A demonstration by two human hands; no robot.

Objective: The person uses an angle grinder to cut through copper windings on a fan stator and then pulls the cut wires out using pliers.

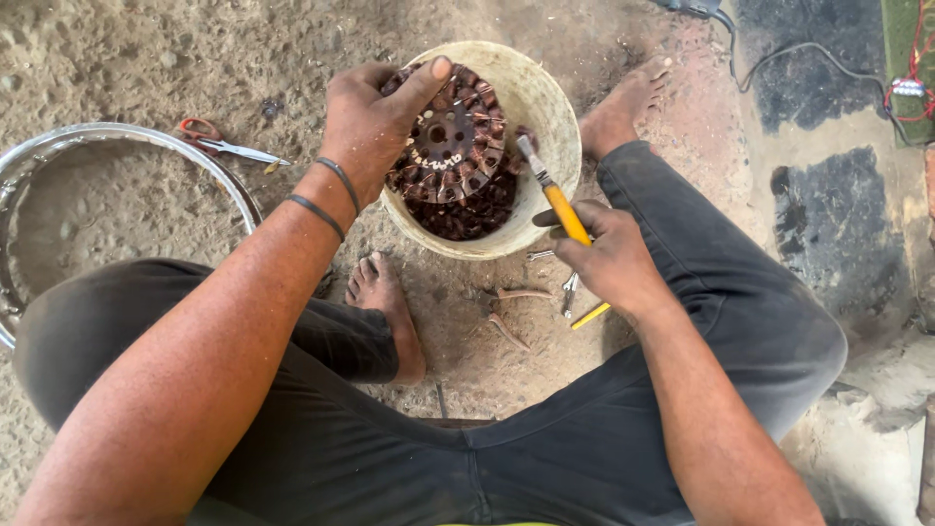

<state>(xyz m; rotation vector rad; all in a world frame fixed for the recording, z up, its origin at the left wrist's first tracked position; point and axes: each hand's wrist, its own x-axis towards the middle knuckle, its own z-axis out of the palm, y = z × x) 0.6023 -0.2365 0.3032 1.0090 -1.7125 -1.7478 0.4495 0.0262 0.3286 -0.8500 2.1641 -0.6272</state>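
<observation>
My left hand (pixel 375 122) grips a round motor stator with copper-brown windings (pixel 450 141) and holds it tilted over a cream plastic bowl (pixel 545 97). The thumb lies across its top rim. My right hand (pixel 609 258) is closed on a paintbrush with a yellow handle (pixel 563 206), whose bristle end touches the stator's right edge. Dark liquid or residue sits at the bottom of the bowl under the stator.
A shiny metal ring (pixel 58 146) lies on the dirt floor at left, with red-handled scissors (pixel 219 143) beside it. Pliers and small tools (pixel 516 307) lie between my bare feet (pixel 385 302). A black cable (pixel 779 54) runs at the top right.
</observation>
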